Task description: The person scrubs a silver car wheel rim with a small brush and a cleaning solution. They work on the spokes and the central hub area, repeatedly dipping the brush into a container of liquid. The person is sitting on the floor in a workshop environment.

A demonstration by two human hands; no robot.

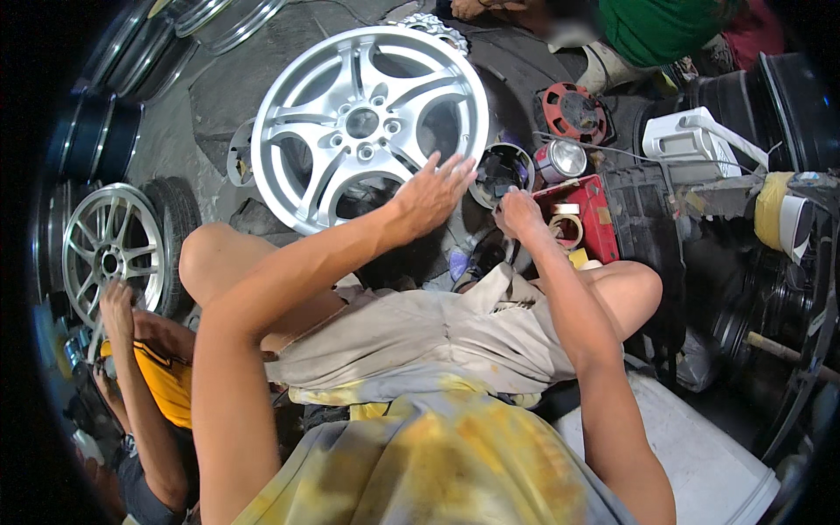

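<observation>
A large silver alloy wheel (361,123) lies in front of my knees, its spokes and hub facing up. My left hand (435,194) rests at the near right edge of its rim, palm down, fingers stretched out and holding nothing. To the right of the wheel stands an opened round can (507,166) with dark contents. My right hand (518,213) is at the near edge of this can, fingers curled together. Whatever is between those fingers, if anything, is too small or hidden to make out.
A red tray (599,219) holds a tape roll (569,229). Beside it stand a lidded tin (561,161), a red round part (573,112) and a white container (689,144). Another person's hand (116,306) is near a wheel (109,254) at left. A person in green (661,31) sits across.
</observation>
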